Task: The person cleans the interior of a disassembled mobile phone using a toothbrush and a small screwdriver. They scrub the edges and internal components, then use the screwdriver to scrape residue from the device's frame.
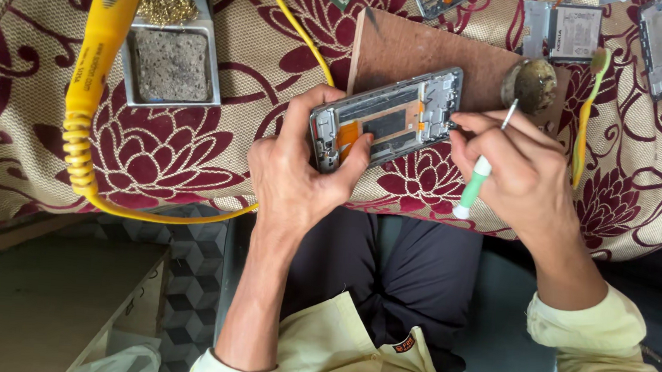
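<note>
1. Head view, lower part of the frame: the person's lap and pale yellow sleeves (592,344) sit nearest, forearms reaching up to the table (193,153), which is covered in a cream cloth with maroon flowers.
2. At the centre, the left hand (297,172) clamps an opened grey phone frame with an orange flex strip (386,120), thumb across its face and fingers behind, seemingly to steady it, tilted over a brown wooden board (410,48).
3. The right hand (522,172) pinches a slim green-and-white handled tool (478,177), its tip at the frame's right end.
4. Upper left, a metal stand tray (170,62) holds a grey sponge pad and brass wool, beside a yellow soldering iron (100,45).
5. Along the top edge lie loose phone parts (575,32).
</note>
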